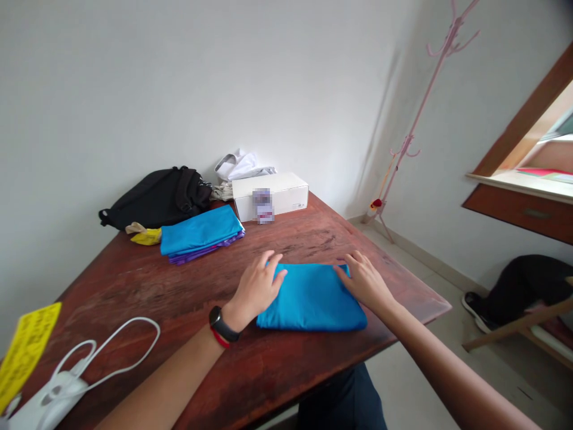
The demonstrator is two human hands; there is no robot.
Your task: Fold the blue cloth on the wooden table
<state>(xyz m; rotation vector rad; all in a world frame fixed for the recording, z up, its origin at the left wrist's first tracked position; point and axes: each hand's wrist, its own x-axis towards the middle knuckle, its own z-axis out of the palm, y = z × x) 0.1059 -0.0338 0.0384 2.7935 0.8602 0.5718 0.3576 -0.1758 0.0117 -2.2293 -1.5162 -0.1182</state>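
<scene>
My left hand [256,288] rests on the left end of a folded bright blue cloth [313,301], and my right hand [364,280] lies on its right end. Both hands sit flat with the fingers spread, and neither grips the cloth. The cloth lies on a dark reddish wooden table [313,239]. Beyond my left hand is a folded stack of blue and purple cloth [200,234]. A black watch and a red band circle my left wrist.
A white box [271,194] stands at the table's far edge beside a black bag [156,200] and a yellow item [145,236]. A white corded device [58,394] and a yellow paper [27,352] lie at the near left. A seated person's black-clad leg [519,286] shows at right.
</scene>
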